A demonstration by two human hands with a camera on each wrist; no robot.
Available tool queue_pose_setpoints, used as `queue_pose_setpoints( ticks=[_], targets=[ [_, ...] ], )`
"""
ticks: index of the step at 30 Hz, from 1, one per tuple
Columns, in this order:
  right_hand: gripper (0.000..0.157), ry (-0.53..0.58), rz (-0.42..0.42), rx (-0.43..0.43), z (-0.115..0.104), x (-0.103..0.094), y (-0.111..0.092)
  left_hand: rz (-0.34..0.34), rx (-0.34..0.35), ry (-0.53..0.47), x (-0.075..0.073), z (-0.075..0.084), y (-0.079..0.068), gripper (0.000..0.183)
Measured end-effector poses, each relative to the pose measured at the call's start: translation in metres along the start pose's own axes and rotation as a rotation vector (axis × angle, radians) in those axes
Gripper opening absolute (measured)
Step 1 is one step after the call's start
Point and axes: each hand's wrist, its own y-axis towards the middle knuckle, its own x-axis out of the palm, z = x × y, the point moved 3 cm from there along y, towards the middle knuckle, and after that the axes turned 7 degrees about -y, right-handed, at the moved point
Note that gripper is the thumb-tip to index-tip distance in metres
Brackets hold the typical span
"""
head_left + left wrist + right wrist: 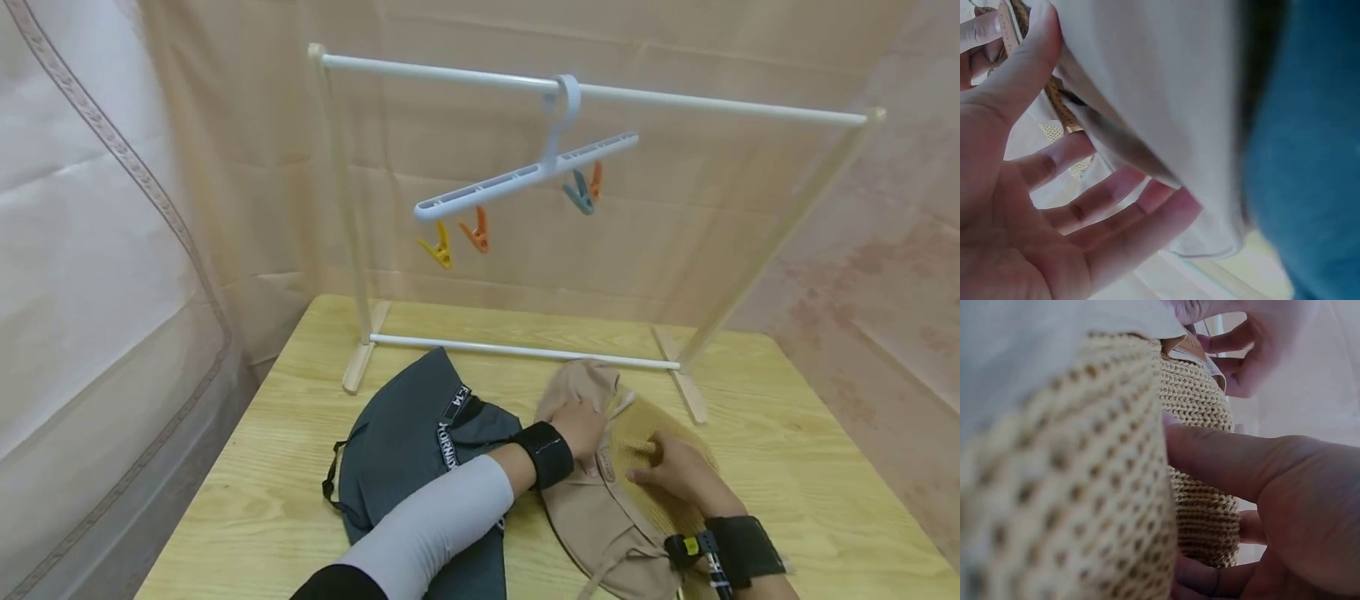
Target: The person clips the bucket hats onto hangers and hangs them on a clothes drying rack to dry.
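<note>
A beige sun hat [577, 504] with a yellowish woven section [637, 425] lies folded on the table, its cloth brim toward the left. Across the dark hat reaches my left hand [581, 427], gripping the beige cloth near a small brown label. In the left wrist view its thumb [1019, 69] is on the cloth, the other fingers spread along the fold. My right hand [678, 473] holds the woven section from the right; in the right wrist view the thumb [1222, 456] presses the weave while the fingers curl behind it.
A dark grey hat [397, 442] with lettered trim and a cord lies left, under my left forearm. Behind stands a rack with a white top rail [450, 73]. From it hangs a pale hanger [525, 177] with several coloured clips, including a yellow clip [441, 248].
</note>
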Motion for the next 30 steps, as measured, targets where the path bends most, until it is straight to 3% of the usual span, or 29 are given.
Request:
queue_pose_setpoints(
  ticks=[4, 8, 10, 13, 18, 24, 30],
  targets=[
    [0.064, 0.025, -0.008, -0.01, -0.007, -0.007, 0.003, 0.023, 0.052, 0.081, -0.008, -0.001, -0.001, 0.018],
    [0.034, 0.005, 0.03, -0.035, -0.01, -0.018, 0.011, 0.041, 0.048, 0.086, -0.02, -0.005, -0.001, 0.017],
    [0.027, -0.016, 0.042, -0.041, -0.01, -0.023, 0.014, 0.057, 0.059, 0.096, -0.023, -0.004, 0.0, 0.015],
    [0.026, -0.03, 0.034, -0.037, -0.008, -0.026, 0.014, 0.058, 0.069, 0.08, -0.023, -0.001, 0.001, 0.012],
    [0.031, 0.044, -0.026, -0.019, 0.0, -0.017, 0.008, 0.016, 0.076, 0.038, -0.014, 0.005, 0.0, 0.019],
    [0.045, 0.115, -0.054, 0.022, 0.006, -0.004, 0.004, 0.021, 0.094, 0.101, -0.006, 0.007, -0.006, 0.019],
    [0.044, 0.173, -0.075, 0.047, 0.002, -0.002, 0.003, 0.035, 0.096, 0.126, -0.005, 0.005, -0.006, 0.019]
  ],
)
